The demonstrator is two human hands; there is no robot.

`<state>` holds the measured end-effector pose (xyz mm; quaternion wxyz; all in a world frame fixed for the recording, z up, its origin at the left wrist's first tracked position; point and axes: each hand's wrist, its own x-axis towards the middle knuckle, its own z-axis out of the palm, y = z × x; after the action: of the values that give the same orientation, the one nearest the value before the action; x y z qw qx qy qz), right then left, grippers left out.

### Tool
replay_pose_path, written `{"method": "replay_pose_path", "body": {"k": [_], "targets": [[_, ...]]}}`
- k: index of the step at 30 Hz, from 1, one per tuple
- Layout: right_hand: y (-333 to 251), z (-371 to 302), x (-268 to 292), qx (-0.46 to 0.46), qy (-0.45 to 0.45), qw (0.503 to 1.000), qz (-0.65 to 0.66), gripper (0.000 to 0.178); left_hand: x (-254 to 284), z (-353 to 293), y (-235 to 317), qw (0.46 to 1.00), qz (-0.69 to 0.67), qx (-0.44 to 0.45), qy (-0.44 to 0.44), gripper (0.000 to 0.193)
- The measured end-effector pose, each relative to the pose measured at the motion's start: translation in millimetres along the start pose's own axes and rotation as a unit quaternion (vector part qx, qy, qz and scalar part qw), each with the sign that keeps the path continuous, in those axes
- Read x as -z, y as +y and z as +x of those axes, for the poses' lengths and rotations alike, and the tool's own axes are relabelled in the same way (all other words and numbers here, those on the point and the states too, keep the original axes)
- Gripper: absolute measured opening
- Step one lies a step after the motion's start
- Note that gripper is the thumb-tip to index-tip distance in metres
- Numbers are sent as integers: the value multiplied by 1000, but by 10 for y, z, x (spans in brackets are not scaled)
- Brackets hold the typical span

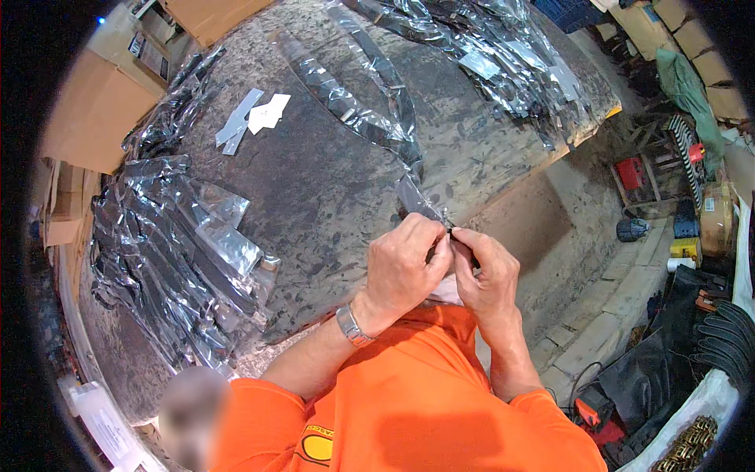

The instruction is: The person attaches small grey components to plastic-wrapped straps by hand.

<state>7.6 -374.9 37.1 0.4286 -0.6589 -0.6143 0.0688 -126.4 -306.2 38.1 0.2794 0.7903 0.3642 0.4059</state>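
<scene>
Pinching a strip [417, 198] by its near end with left hand [405, 263] and right hand [489, 271], by the table's [307, 189] near edge, between left pile [169, 252] and far-right pile [503, 67].

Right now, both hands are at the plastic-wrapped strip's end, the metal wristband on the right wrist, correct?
No: in the head view, the metal wristband is on the left wrist. Both hands are at the end of the strip.

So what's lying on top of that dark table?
On the table: a left pile of dark strips in shiny plastic, a similar pile at the far right, pale slips, and more wrapped strips leading toward the hands. Whatever lies beneath the piles is covered.
</scene>
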Motion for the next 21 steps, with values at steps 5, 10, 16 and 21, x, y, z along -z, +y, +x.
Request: {"method": "replay_pose_path", "body": {"k": [5,10,16,21], "targets": [[1,-16,11,-25,15,1000,12,24,68,56,26,999,-47,14,14,16],[-63,15,110,15,-21,999,-32,28,226,309,99,999,11,26,-34,18],[-86,26,142,41,-25,999,-26,26,270,486,50,986,55,-73,-139,9],[52,-135,41,-80,-18,992,98,27,140,406,136,984,55,-95,-143,7]]}}
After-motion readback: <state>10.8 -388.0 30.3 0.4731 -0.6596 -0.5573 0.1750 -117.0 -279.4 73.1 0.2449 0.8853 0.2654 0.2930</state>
